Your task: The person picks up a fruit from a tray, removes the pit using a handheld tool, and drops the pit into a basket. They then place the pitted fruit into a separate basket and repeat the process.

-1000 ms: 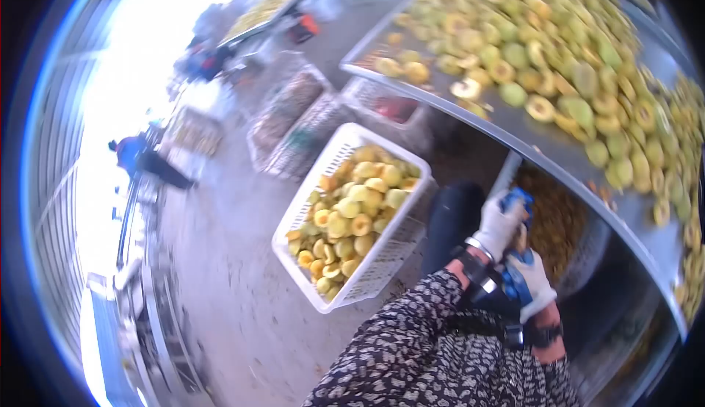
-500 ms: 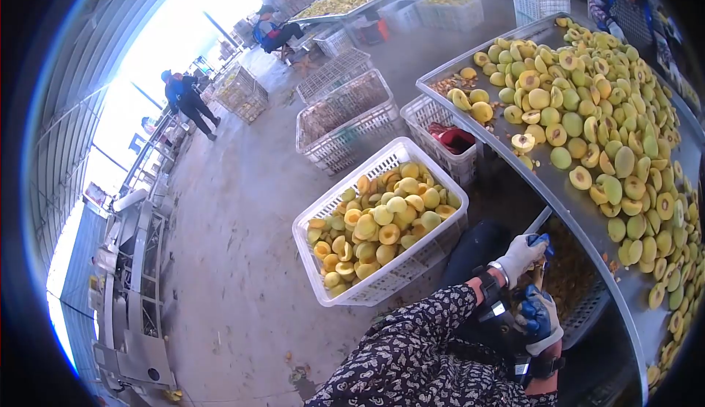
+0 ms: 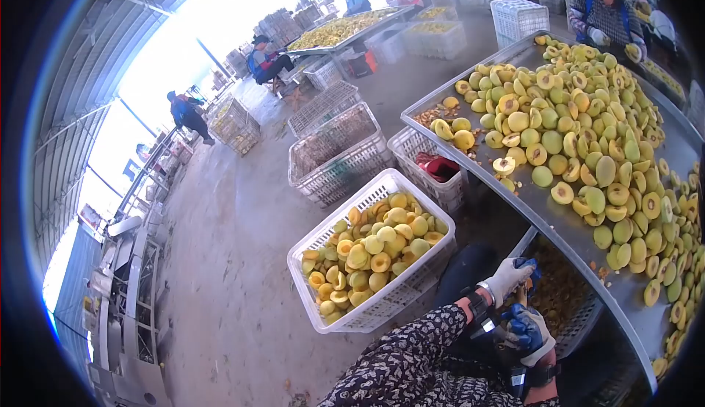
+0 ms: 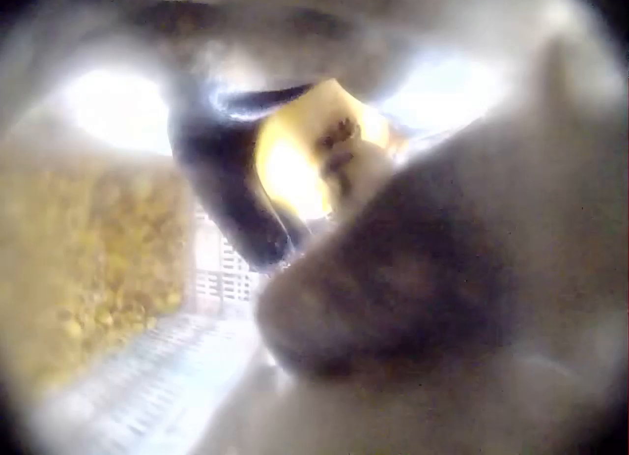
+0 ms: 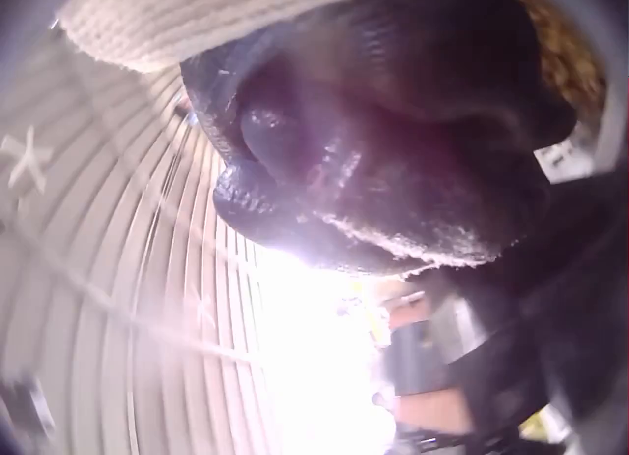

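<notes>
In the head view my left hand (image 3: 507,278), in a white glove with blue fingers, is above the bin under the metal table. The left wrist view shows its dark-coated fingers (image 4: 231,185) round a yellow fruit piece (image 4: 293,155) with a dark, hollowed middle. Just below it my right hand (image 3: 527,333) is curled, gripping a slim tan object (image 3: 521,294) that rises toward the left hand; what it is cannot be made out. The right wrist view shows the curled blue-coated right hand (image 5: 383,150), hiding what lies inside.
Halved fruit covers much of the metal table (image 3: 540,212) at the right. A white crate (image 3: 312,311) of fruit halves stands left of the hands, with other crates (image 3: 330,150) behind. A perforated bin (image 3: 580,326) lies below. Several people are farther off.
The head view has swung and steadied, shifting the surroundings. The left hand sits slightly lower and left in view; both hands remain close together.
</notes>
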A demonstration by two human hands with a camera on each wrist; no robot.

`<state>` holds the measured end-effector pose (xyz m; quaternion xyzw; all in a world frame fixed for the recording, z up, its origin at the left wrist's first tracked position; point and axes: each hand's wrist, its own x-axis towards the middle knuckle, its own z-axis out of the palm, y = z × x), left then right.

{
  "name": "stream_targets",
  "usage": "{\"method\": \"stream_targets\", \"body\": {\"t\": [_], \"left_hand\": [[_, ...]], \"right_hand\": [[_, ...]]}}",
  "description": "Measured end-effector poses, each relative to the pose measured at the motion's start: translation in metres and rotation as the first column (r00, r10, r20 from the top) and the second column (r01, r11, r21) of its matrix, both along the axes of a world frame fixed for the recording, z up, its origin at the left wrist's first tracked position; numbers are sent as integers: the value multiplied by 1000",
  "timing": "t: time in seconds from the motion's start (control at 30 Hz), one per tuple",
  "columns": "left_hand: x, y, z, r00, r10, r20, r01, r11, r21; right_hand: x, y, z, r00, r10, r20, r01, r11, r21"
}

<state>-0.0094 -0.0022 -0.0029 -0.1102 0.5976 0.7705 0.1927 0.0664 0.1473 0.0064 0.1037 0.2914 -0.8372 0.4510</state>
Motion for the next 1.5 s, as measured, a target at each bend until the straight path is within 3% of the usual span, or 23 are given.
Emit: {"method": "stream_targets", "body": {"t": [0.1,0.17,0.2,0.27,0.3,0.37,0.4,0.43,0.5,0.53,0.57,0.6,0.63,0.67,0.7,0.8,0.87,1.1,1.13,1.17,1.23,1.4,1.5], "left_hand": [[-8,1,-8,994,-102,-33,99,992,-78],[-9,2,-12,982,-184,-33,180,978,-107],[-10,2,-15,986,-164,-13,163,982,-95],[-15,3,-23,987,-160,17,161,984,-77],[-18,2,-30,976,-207,-63,197,970,-141],[-18,10,-48,923,-330,-197,279,928,-249],[-16,12,-48,930,-365,-39,350,913,-212],[-19,8,-41,899,-420,121,435,886,-160],[-9,15,-4,934,-329,137,348,927,-143],[-15,16,-16,912,-379,159,393,917,-69],[-16,17,-28,925,-339,170,304,931,203],[-15,24,-30,974,-225,26,215,953,212],[-18,25,-32,971,-197,133,165,961,220],[-22,30,-42,995,-40,94,30,994,109],[-23,30,-28,987,-119,112,99,981,168],[-31,30,-47,984,-137,113,120,982,145],[-34,35,-61,992,11,125,-31,987,157],[-41,52,-57,987,140,84,-150,982,114],[-40,52,-50,978,165,126,-174,983,64],[-41,52,-52,981,192,7,-192,979,67],[-38,56,-45,964,267,5,-267,963,48],[-24,42,-54,991,109,83,-118,987,112],[-19,29,-55,963,245,-111,-238,968,73]], "right_hand": [[4,3,-12,975,35,-220,2,986,164],[8,-2,5,989,-121,89,130,986,-106],[7,-1,2,988,-126,93,135,985,-104],[2,0,-11,895,134,-426,36,929,367],[1,-2,-16,902,127,-413,41,926,376],[2,2,-19,412,240,-879,252,897,363],[6,4,-5,891,62,-450,-26,996,88],[8,7,10,976,61,208,11,945,-327],[11,13,-24,903,99,418,91,907,-411],[16,9,-6,875,53,482,218,845,-488],[19,8,-23,922,82,378,170,792,-587],[14,6,0,915,-84,395,288,821,-493],[11,4,-18,942,-39,333,247,750,-613],[16,2,-19,923,-107,369,317,752,-577],[12,1,-24,933,-95,347,312,693,-650],[6,4,-15,848,-189,495,428,796,-429],[2,8,-23,886,-153,438,380,781,-495],[-7,17,-15,852,-185,490,444,751,-488],[-4,17,-17,860,-201,469,439,760,-479],[-1,16,-13,855,-281,436,442,835,-328],[-2,12,-13,904,-244,350,398,778,-486],[20,2,-12,898,-328,294,424,827,-371],[37,-10,4,926,-340,162,376,825,-421]]}}
